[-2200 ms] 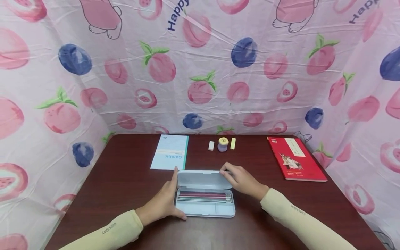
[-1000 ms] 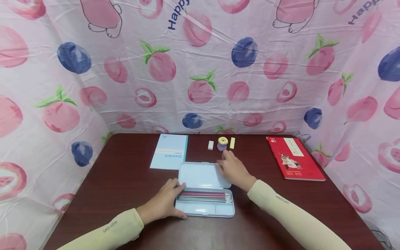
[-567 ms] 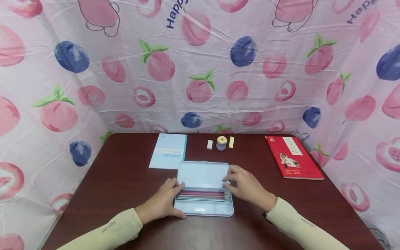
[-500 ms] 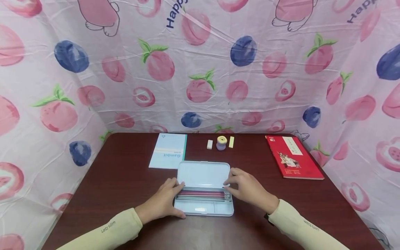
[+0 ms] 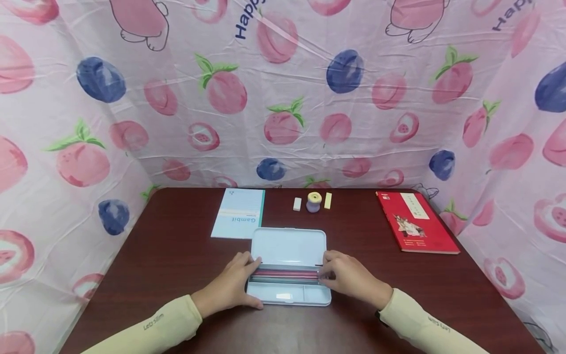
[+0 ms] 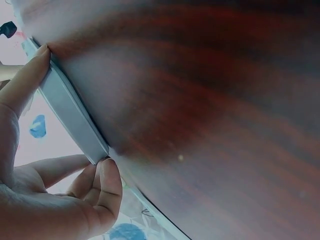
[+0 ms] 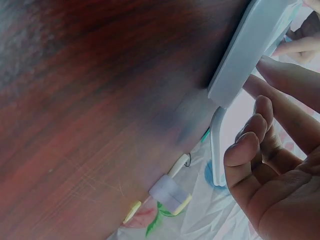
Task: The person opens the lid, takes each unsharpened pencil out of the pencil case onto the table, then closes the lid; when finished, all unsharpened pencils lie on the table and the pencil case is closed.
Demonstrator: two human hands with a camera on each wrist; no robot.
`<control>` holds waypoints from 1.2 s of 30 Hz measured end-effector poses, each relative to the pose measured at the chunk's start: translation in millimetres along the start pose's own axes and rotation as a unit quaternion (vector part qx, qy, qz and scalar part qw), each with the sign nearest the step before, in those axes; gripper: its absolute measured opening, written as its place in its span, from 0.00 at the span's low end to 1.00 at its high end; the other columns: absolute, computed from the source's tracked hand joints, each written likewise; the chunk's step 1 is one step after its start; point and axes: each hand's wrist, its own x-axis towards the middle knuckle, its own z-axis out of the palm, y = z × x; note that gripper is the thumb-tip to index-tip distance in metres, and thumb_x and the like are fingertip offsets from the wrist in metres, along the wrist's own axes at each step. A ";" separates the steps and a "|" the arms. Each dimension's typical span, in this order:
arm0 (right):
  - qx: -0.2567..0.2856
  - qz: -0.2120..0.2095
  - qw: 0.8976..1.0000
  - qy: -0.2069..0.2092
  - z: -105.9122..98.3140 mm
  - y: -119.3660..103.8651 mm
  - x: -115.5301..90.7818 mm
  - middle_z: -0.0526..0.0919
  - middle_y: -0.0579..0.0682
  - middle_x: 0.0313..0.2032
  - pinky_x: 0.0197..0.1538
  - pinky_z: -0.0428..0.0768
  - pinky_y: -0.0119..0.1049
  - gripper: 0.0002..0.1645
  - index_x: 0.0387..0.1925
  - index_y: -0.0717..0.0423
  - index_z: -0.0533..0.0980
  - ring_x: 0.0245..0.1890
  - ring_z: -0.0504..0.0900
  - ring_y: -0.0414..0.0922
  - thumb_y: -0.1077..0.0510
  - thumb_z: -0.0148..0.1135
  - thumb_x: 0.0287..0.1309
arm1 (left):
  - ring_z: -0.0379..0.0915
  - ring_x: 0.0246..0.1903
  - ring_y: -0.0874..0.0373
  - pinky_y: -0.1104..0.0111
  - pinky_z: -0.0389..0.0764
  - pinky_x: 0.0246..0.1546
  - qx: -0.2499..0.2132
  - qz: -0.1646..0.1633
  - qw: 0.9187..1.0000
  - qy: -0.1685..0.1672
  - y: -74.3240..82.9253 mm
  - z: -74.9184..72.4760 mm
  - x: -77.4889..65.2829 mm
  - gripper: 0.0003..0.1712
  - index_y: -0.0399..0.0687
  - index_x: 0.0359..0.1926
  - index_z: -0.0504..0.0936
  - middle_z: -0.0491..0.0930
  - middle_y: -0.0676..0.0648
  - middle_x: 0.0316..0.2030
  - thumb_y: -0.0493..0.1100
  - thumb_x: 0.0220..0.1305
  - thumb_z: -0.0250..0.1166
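Note:
A light blue pencil case point(image 5: 283, 294) lies with its lid point(image 5: 288, 246) folded back on the table. Several pencils point(image 5: 287, 274), pinkish-red and grey-green, lie side by side in its long rear compartment. My left hand point(image 5: 232, 282) grips the case's left end, thumb at the front edge and fingers by the hinge; the left wrist view shows the thumb point(image 6: 37, 72) on the wall. Over the right end of the pencils is my right hand point(image 5: 349, 275), thumb and index finger reaching inside. Its fingertips are hidden behind the case wall point(image 7: 252, 50) in the right wrist view.
Behind the case lie a white-and-blue notebook point(image 5: 239, 214), a white eraser point(image 5: 297, 204), a purple-and-yellow spool-shaped item point(image 5: 314, 202) and a small yellow block point(image 5: 327, 200). A red book point(image 5: 415, 223) is at the right. Patterned cloth point(image 5: 283, 98) encloses the dark wooden table point(image 5: 177, 246).
The lid has gone from half raised to lying back. My right hand has left the lid and come down to the pencils' right end. My left hand stays at the case.

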 end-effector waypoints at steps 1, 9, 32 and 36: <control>-0.001 0.001 1.000 0.000 0.3 0.0 0.0 0.78 0.39 0.30 0.32 0.75 0.25 0.12 0.39 0.51 0.93 0.31 0.69 0.30 0.58 0.84 0.51 | 0.63 0.49 0.59 0.64 0.76 0.50 -0.001 -0.002 1.000 -0.001 0.3 -0.3 0.1 0.65 0.34 0.75 0.72 0.75 0.47 0.52 0.62 0.41 0.89; 0.002 0.017 1.000 -0.002 2.2 0.5 3.8 0.79 0.40 0.31 0.34 0.77 0.26 0.09 0.35 0.49 0.92 0.31 0.73 0.32 0.58 0.85 0.51 | 0.63 0.49 0.59 0.63 0.76 0.50 0.001 -0.007 1.000 -0.002 1.7 -1.1 0.4 0.65 0.35 0.75 0.73 0.75 0.47 0.52 0.62 0.41 0.89; -0.038 0.020 0.998 -0.039 2.2 -3.9 13.7 0.77 0.40 0.30 0.35 0.78 0.26 0.08 0.29 0.48 0.87 0.31 0.72 0.33 0.57 0.84 0.52 | 0.62 0.47 0.59 0.66 0.75 0.48 0.001 0.001 1.000 0.007 -1.6 1.2 1.0 0.65 0.34 0.74 0.74 0.75 0.47 0.50 0.61 0.40 0.89; -0.051 0.004 0.998 -0.040 2.8 -4.1 12.7 0.77 0.41 0.31 0.36 0.79 0.26 0.08 0.29 0.48 0.87 0.32 0.71 0.33 0.57 0.83 0.53 | 0.62 0.47 0.59 0.65 0.75 0.48 0.003 0.002 1.000 0.008 -1.1 0.9 1.1 0.65 0.34 0.74 0.74 0.75 0.47 0.50 0.61 0.40 0.90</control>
